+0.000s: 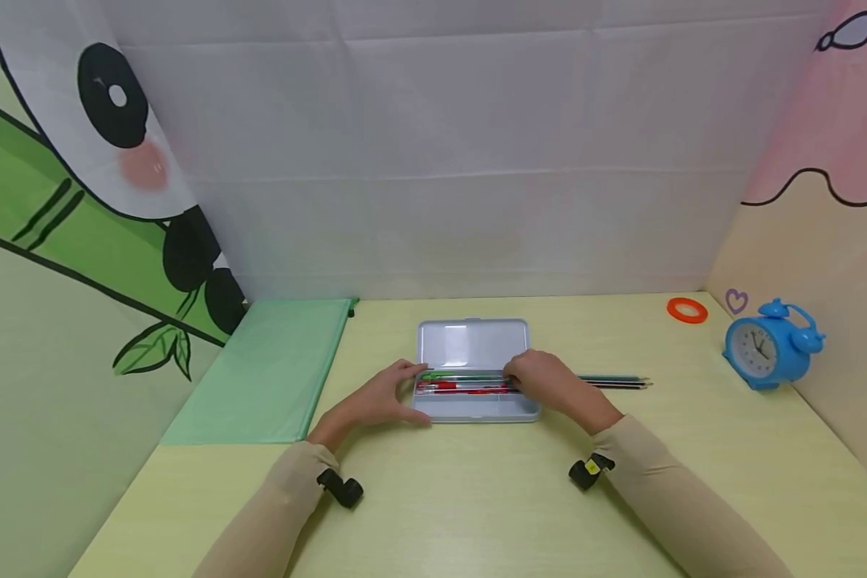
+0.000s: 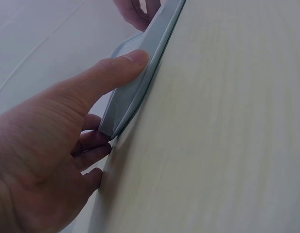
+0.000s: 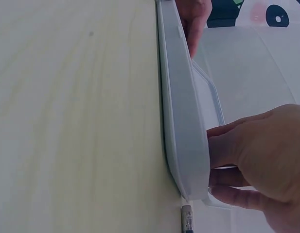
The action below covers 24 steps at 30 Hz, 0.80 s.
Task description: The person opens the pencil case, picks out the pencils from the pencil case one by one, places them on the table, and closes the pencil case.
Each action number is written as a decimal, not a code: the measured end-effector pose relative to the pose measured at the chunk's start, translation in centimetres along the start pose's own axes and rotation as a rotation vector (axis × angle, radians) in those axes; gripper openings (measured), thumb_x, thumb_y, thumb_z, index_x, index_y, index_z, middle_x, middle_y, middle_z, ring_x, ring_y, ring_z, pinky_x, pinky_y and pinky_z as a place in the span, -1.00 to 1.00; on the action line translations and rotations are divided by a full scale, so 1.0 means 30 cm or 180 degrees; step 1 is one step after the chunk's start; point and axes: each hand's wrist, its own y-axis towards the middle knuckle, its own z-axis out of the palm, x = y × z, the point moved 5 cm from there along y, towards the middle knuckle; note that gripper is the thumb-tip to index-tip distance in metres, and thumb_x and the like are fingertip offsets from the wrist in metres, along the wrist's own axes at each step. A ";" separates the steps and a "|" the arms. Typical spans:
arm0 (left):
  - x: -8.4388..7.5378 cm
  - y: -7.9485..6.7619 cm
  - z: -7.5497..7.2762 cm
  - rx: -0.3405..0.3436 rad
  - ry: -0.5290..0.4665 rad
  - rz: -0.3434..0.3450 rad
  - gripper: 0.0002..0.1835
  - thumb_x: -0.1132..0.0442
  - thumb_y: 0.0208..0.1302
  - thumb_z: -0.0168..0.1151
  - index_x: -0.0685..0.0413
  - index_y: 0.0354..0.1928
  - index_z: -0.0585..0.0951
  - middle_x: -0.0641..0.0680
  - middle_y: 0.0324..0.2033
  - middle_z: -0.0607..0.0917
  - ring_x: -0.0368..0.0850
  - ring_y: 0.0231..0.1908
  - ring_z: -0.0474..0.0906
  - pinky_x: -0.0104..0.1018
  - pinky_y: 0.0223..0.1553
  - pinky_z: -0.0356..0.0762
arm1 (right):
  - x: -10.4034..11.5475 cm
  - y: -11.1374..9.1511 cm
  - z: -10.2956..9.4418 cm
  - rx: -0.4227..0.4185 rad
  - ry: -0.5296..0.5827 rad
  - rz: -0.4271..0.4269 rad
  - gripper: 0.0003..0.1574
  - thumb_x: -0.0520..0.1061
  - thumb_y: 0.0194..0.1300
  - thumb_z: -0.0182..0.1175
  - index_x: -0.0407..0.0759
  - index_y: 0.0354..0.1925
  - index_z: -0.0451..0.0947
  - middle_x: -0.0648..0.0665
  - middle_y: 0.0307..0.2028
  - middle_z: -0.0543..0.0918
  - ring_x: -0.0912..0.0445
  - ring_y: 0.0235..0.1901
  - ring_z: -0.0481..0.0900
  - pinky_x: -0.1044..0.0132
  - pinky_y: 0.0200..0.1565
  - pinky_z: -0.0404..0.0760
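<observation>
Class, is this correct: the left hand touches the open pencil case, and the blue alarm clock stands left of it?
The left hand touches the open pencil case, but the blue alarm clock stands right of it, not left, as the head view shows.

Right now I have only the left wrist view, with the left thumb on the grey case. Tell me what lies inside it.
Observer: The head view shows slim items, red and green among them, lying lengthwise in the case.

Operator: My picture cuts off the case's right end. Say where the right hand is.

Observer: The right hand is at that end, its fingers reaching over the rim; what they hold, if anything, I cannot tell.

Operator: Then report what lies past that end.

Observer: Dark pencils do, their sharpened tips pointing right, away from the case.
</observation>
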 end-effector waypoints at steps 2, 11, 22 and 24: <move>0.000 0.000 0.000 -0.0003 0.0008 0.0004 0.07 -0.14 -0.07 0.61 0.08 0.47 0.34 0.03 0.19 0.43 -0.03 0.19 0.35 0.01 0.30 0.31 | 0.002 0.001 0.003 -0.0010 -0.0069 -0.0014 -0.85 -0.31 0.28 0.32 -0.18 -0.44 0.68 0.03 -0.52 0.61 0.18 -0.54 0.40 0.28 -0.42 0.51; -0.002 0.001 0.000 -0.0012 0.0003 0.0017 0.07 -0.14 -0.08 0.62 0.08 0.47 0.34 0.03 0.19 0.43 -0.04 0.18 0.36 0.00 0.30 0.31 | 0.009 -0.002 0.007 -0.0058 -0.0226 -0.0051 -0.90 -0.28 0.28 0.34 -0.17 -0.40 0.69 0.01 -0.48 0.64 0.16 -0.49 0.49 0.26 -0.38 0.56; -0.004 -0.003 0.002 -0.0008 -0.0031 -0.0010 0.06 -0.14 -0.06 0.61 0.06 0.47 0.34 0.03 0.21 0.42 -0.02 0.20 0.34 0.04 0.31 0.30 | 0.019 0.002 0.005 -0.0141 -0.0416 -0.0070 -0.94 -0.30 0.25 0.34 -0.17 -0.33 0.72 -0.03 -0.48 0.64 0.13 -0.49 0.53 0.24 -0.39 0.60; -0.003 -0.003 0.002 -0.0009 -0.0022 -0.0003 0.06 -0.14 -0.06 0.60 0.06 0.48 0.33 0.03 0.21 0.42 -0.02 0.20 0.34 0.04 0.31 0.30 | 0.017 0.003 0.009 -0.0098 -0.0434 -0.0030 -0.93 -0.30 0.27 0.33 -0.17 -0.31 0.73 -0.02 -0.47 0.64 0.13 -0.48 0.53 0.23 -0.37 0.60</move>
